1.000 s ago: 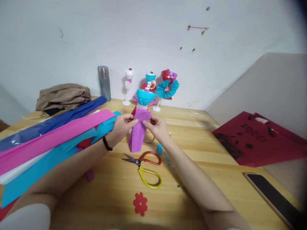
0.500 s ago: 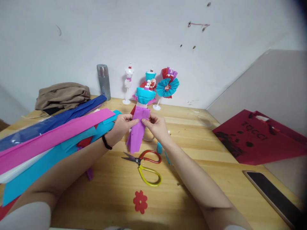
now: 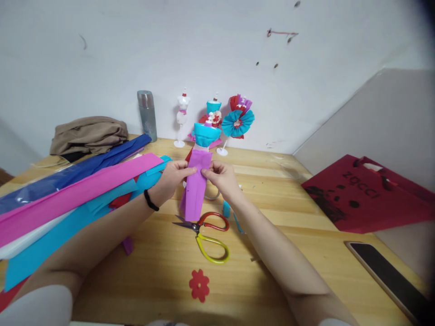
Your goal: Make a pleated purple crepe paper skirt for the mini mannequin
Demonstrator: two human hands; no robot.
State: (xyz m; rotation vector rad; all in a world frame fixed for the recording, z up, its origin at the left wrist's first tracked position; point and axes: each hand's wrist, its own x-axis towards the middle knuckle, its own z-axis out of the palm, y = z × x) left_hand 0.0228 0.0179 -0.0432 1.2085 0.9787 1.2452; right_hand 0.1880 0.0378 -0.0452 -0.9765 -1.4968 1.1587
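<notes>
A strip of purple paper (image 3: 196, 194) hangs in front of a small mannequin with a turquoise top (image 3: 207, 134). My left hand (image 3: 175, 176) pinches the strip's left edge, thumb on its front. On the opposite edge, my right hand (image 3: 220, 175) grips the same paper between thumb and bent fingers. The strip's lower end hangs just above the scissors (image 3: 214, 260), whose blades lie slightly apart on the table. Nearer to me lies a red paper flower (image 3: 199, 285). A roll of tape (image 3: 213, 194) is partly hidden behind the paper and my right hand.
Coloured paper strips (image 3: 84, 194) cover the left side. Along the wall stand a bottle (image 3: 147, 115), a white mannequin (image 3: 182, 113) and decorated mannequins (image 3: 238, 123). A brown cloth (image 3: 90, 135) lies back left. At right are a red bag (image 3: 370, 194) and a phone (image 3: 387, 276).
The purple paper now hangs a little straighter and its lower end reaches slightly lower. Both hands keep hold of it, nearly in place.
</notes>
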